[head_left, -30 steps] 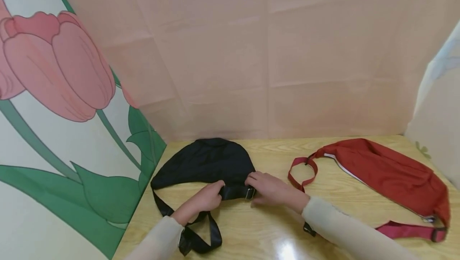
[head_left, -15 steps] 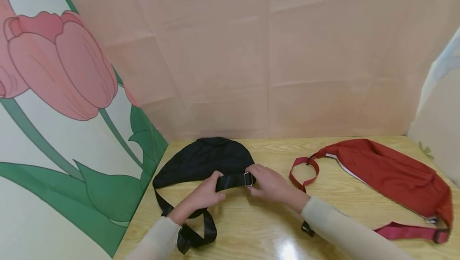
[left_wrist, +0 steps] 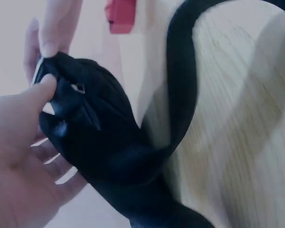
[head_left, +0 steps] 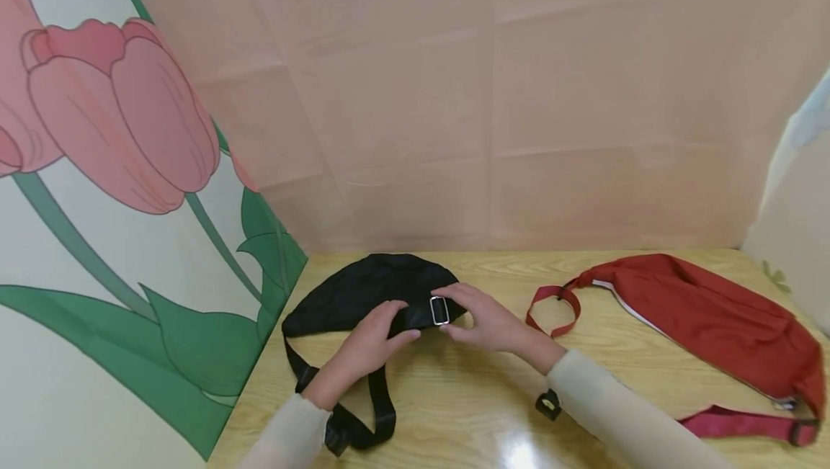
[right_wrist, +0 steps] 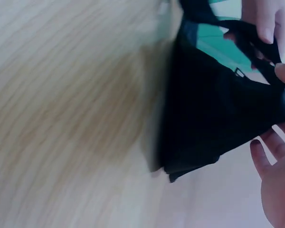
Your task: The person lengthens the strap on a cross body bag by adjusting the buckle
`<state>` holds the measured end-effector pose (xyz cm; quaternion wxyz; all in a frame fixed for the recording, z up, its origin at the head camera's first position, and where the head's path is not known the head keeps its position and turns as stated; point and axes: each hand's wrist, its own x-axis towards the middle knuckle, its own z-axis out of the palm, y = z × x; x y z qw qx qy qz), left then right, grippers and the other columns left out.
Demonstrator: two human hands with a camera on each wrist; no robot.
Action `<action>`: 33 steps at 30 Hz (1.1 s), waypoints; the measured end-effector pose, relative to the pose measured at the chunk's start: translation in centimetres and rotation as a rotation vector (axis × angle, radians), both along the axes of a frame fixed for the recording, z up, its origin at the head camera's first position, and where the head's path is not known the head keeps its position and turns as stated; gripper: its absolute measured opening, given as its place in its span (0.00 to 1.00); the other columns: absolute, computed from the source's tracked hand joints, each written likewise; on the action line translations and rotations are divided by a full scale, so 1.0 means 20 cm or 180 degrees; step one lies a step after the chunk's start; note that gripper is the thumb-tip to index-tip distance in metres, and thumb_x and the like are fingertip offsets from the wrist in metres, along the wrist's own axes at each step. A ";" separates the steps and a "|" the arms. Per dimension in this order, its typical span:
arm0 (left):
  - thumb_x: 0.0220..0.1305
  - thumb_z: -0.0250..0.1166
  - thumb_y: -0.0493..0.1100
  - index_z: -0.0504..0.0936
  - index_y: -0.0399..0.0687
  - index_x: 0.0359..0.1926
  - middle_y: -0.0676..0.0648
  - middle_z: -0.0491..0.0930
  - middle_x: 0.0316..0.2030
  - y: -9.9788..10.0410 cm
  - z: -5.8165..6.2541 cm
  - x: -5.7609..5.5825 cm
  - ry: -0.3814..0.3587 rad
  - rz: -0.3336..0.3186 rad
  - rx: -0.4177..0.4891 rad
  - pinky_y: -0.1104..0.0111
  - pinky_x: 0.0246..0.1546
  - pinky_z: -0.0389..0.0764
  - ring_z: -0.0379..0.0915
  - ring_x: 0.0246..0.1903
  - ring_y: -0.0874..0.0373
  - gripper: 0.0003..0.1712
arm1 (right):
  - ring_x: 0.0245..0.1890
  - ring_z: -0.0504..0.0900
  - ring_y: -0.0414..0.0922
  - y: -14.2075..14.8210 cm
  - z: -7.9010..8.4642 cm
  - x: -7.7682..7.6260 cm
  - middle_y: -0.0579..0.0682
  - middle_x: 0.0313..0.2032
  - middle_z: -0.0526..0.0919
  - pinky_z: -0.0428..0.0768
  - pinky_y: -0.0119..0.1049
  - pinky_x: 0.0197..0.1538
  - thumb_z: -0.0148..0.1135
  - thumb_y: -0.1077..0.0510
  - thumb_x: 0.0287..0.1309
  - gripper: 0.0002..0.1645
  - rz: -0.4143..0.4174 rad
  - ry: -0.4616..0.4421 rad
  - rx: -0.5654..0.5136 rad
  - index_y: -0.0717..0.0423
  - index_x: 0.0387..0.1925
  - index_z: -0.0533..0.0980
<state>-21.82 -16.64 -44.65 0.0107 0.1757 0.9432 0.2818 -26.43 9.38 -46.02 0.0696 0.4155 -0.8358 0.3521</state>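
While you lean over a pale wood-grain surface (head_left: 467,411), both your hands work at the black bag (head_left: 376,289), a half-moon waist bag on the left, toward the far edge. Your left hand (head_left: 369,343) pinches its black strap (head_left: 415,319) between thumb and fingers; in the left wrist view the fingers behind stand slightly spread. Your right hand (head_left: 489,319) pinches the same strap just right of a silver metal buckle (head_left: 439,310), its lower fingers also parted in the right wrist view. Gripping on either side of the buckle seems meant to stretch that short length flat and turn it toward you. A long black loop (head_left: 384,408) trails from the bag's left end and lies under your left wrist, apparently left slack because neither hand needs it.

Well apart on the right, the red bag (head_left: 700,318) lies slanted, probably set aside to leave you room. Its thin red loop (head_left: 577,314) curls at the left end; its wider strap (head_left: 739,422) runs near, toward your right sleeve (head_left: 622,408). Just beside that sleeve sits a dark clip (head_left: 548,405); whether it joins the red strap you cannot tell.
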 end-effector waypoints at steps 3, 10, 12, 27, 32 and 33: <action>0.71 0.62 0.60 0.71 0.46 0.67 0.45 0.74 0.61 0.03 0.02 0.01 0.0252 -0.0107 0.0000 0.54 0.60 0.74 0.72 0.61 0.51 0.33 | 0.58 0.78 0.48 0.01 0.03 0.01 0.47 0.60 0.78 0.78 0.52 0.58 0.71 0.48 0.62 0.33 0.0039 -0.0102 -0.0045 0.45 0.67 0.72; 0.70 0.60 0.65 0.71 0.49 0.66 0.49 0.75 0.59 0.06 0.06 0.04 0.0330 -0.0275 0.0266 0.54 0.59 0.74 0.71 0.58 0.56 0.34 | 0.57 0.79 0.47 0.06 0.08 0.04 0.46 0.59 0.80 0.80 0.50 0.56 0.70 0.45 0.63 0.33 0.0147 -0.0135 -0.0160 0.45 0.67 0.73; 0.71 0.58 0.65 0.71 0.51 0.66 0.51 0.76 0.57 0.06 0.06 0.04 0.0310 -0.0324 0.0359 0.56 0.56 0.75 0.72 0.54 0.58 0.33 | 0.59 0.79 0.46 0.08 0.09 0.04 0.45 0.60 0.79 0.79 0.50 0.57 0.70 0.45 0.63 0.33 0.0117 -0.0124 -0.0180 0.43 0.68 0.73; 0.72 0.63 0.55 0.73 0.51 0.64 0.55 0.74 0.48 0.11 0.01 0.03 0.0631 -0.0380 0.0712 0.65 0.45 0.73 0.67 0.44 0.60 0.25 | 0.60 0.78 0.49 0.13 0.09 0.05 0.46 0.61 0.80 0.76 0.57 0.59 0.71 0.46 0.62 0.31 -0.0047 -0.0182 -0.0325 0.41 0.66 0.75; 0.71 0.66 0.52 0.74 0.49 0.62 0.53 0.76 0.50 0.12 0.00 0.03 0.0672 -0.0396 0.0725 0.63 0.47 0.75 0.68 0.46 0.59 0.24 | 0.58 0.79 0.46 0.13 0.07 0.04 0.44 0.58 0.81 0.79 0.51 0.56 0.72 0.47 0.61 0.31 -0.0010 -0.0089 -0.0341 0.43 0.65 0.77; 0.70 0.66 0.52 0.74 0.49 0.62 0.53 0.76 0.50 0.12 -0.01 0.03 0.0673 -0.0390 0.0722 0.63 0.48 0.75 0.68 0.46 0.59 0.24 | 0.57 0.80 0.46 0.13 0.07 0.04 0.44 0.58 0.82 0.80 0.51 0.56 0.72 0.47 0.61 0.31 -0.0010 -0.0079 -0.0347 0.43 0.65 0.77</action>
